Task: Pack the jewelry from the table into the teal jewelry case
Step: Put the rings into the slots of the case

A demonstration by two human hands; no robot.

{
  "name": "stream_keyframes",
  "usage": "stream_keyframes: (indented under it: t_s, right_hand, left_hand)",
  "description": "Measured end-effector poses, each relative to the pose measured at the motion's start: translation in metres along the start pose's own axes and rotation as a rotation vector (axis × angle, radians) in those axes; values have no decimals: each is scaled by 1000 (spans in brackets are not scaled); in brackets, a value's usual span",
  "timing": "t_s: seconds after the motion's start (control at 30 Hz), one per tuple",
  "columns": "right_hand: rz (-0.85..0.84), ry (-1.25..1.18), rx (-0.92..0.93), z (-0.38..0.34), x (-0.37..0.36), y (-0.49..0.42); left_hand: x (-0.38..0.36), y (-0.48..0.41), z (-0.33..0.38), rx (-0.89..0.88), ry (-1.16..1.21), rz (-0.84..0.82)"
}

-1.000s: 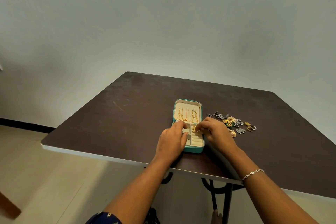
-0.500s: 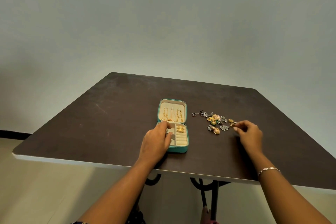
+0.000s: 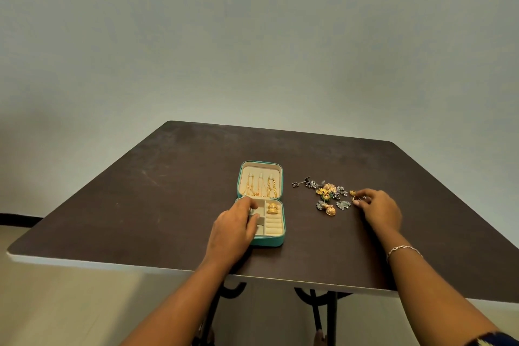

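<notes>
The teal jewelry case (image 3: 271,241) lies open on the dark table (image 3: 140,199), gold chains hanging in its lid (image 3: 260,178) and a pair of gold earrings (image 3: 272,208) in a compartment of the cream tray. My left hand (image 3: 234,229) rests on the case's left side, fingers curled over its edge. To the right lies a loose pile of gold and silver jewelry (image 3: 328,194). My right hand (image 3: 377,209) is at the pile's right end, fingertips pinching small gold rings (image 3: 356,197).
The table's near edge (image 3: 112,265) runs just below my forearms, with black metal legs (image 3: 323,314) underneath. A plain wall stands behind the table. A silver bracelet (image 3: 403,249) sits on my right wrist.
My right hand left the case, where it set gold earrings, and moved right to the far end of the jewelry pile. My left hand stayed on the case.
</notes>
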State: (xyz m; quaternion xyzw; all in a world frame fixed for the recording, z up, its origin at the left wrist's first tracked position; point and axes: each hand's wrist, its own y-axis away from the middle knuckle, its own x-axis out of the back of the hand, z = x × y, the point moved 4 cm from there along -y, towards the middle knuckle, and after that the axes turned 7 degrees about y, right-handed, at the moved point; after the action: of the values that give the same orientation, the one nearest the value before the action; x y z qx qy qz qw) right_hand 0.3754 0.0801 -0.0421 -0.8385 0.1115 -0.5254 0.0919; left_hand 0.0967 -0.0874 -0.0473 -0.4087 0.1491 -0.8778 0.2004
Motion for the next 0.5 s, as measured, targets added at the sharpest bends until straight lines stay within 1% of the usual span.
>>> stream_keyframes:
  t_s: [0.23, 0.37, 0.5]
  right_hand:
    - [7, -129, -34, 0, 3, 0]
    - [56, -184, -6, 0, 4, 3]
    - [65, -337, 55, -10, 8, 11]
  left_hand:
    - [1, 0, 1, 2, 0, -4]
    - [1, 0, 0, 7, 1, -5]
    - [1, 0, 1, 10, 9, -9]
